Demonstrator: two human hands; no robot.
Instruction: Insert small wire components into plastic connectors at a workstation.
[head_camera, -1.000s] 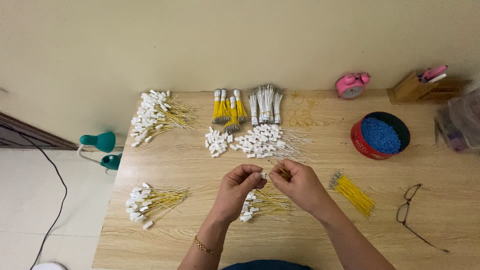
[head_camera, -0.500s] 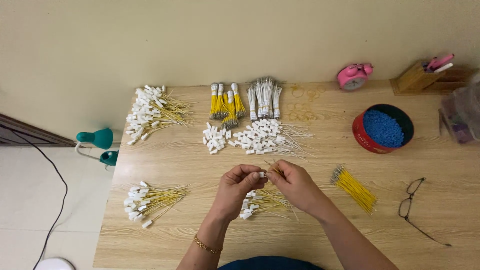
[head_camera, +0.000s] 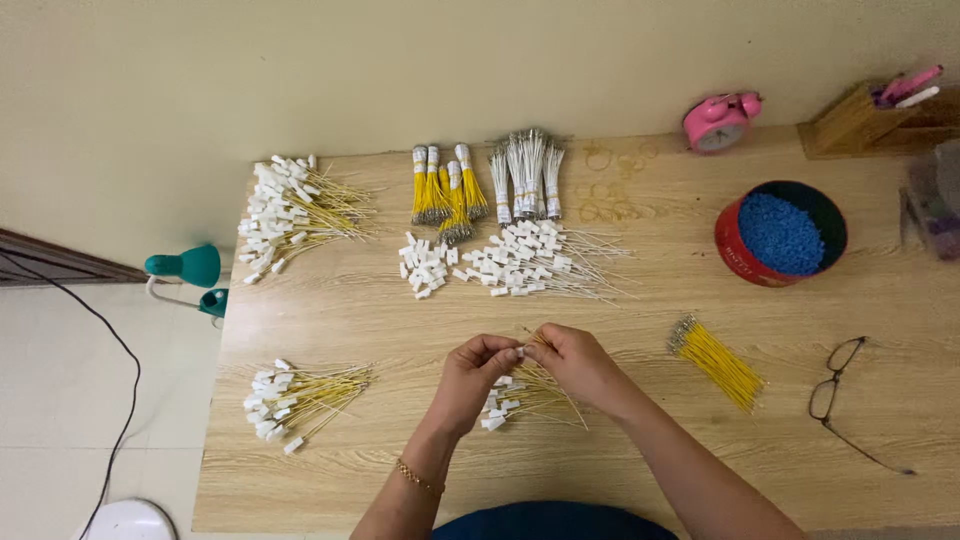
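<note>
Both hands meet over the near middle of the pale wooden bench (head_camera: 340, 320). The left hand (head_camera: 472, 370) and the right hand (head_camera: 575, 362) are curled narrow, thumb and fingertips pinched together around a thin yellow wire with a small white plastic connector (head_camera: 521, 351) held between them, just above the bench. Directly beneath the hands lies a small loose pile of yellow wires with white connectors (head_camera: 520, 398), touching the bench. A gold chain bracelet (head_camera: 417, 476) sits on the left wrist.

To the left lies another fanned heap of yellow connector wires (head_camera: 300, 398), and a larger one (head_camera: 295, 215) sits at the far left corner. Behind the hands spreads a scatter of white wires with white connectors (head_camera: 530, 262), and beyond it stand bound bundles of yellow wires (head_camera: 442, 192) beside bound bundles of white wires (head_camera: 525, 175). Right of the hands lies a plain bundle of yellow wires (head_camera: 718, 362), then black-framed spectacles (head_camera: 842, 385). A red round tin of blue pellets (head_camera: 781, 233) and a pink alarm clock (head_camera: 720, 120) stand further back.
</note>
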